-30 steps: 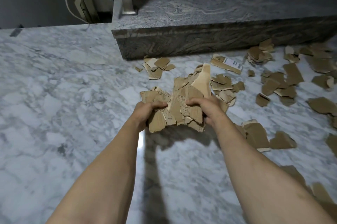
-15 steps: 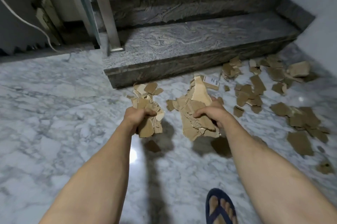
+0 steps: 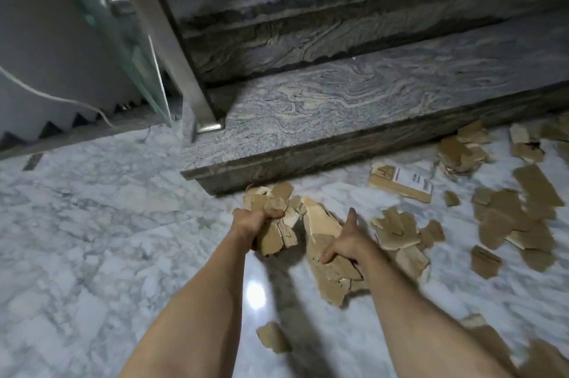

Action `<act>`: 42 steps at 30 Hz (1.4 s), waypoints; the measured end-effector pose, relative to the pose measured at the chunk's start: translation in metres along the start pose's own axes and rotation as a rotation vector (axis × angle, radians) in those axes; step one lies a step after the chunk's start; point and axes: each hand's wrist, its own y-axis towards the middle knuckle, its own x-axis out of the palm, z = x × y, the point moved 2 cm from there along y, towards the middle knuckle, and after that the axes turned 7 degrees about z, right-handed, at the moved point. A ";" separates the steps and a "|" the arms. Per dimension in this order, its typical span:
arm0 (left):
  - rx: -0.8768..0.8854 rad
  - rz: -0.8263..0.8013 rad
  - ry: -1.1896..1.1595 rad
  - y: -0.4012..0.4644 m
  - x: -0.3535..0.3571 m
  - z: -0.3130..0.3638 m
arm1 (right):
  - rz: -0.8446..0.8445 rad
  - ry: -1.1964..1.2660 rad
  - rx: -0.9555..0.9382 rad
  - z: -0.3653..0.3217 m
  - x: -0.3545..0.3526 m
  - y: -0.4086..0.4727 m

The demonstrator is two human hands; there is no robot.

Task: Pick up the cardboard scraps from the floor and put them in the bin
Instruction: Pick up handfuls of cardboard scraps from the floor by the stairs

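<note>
Above the white marble floor (image 3: 92, 223), both bare hands held cardboard, arms stretched forward from the bottom edge of the view. Left hand (image 3: 251, 223) was curled tight round a small bundle of torn scraps (image 3: 274, 233), fingers wrapped over the top, bundle clear of the floor. Right hand (image 3: 346, 242) gripped a bigger stack of cardboard pieces (image 3: 326, 257), thumb sticking up, fingers closed round the stack; the stack hung down below the fist, tilted. The two bundles were just beside each other, not clearly touching. One loose scrap (image 3: 272, 337) lay on the floor near the bottom edge, between the forearms. More loose scraps (image 3: 517, 214) were scattered over the floor toward the right edge, some overlapping in small heaps. A flat cardboard strip with a white label (image 3: 400, 182) lay near the foot of the grey stone step (image 3: 338, 109). A few more scraps (image 3: 271, 191) sat just against the near corner of that step, right behind the left hand's bundle. A metal post (image 3: 172, 48) stood on the step's left end, with a glass panel (image 3: 135, 51) beside it. A white cable (image 3: 55, 99) ran along the wall at the far left. No bin in view. Right forearm blurred low right.
</note>
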 end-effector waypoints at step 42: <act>0.201 -0.139 0.373 0.091 -0.084 -0.050 | -0.047 0.097 -0.224 -0.069 0.028 0.030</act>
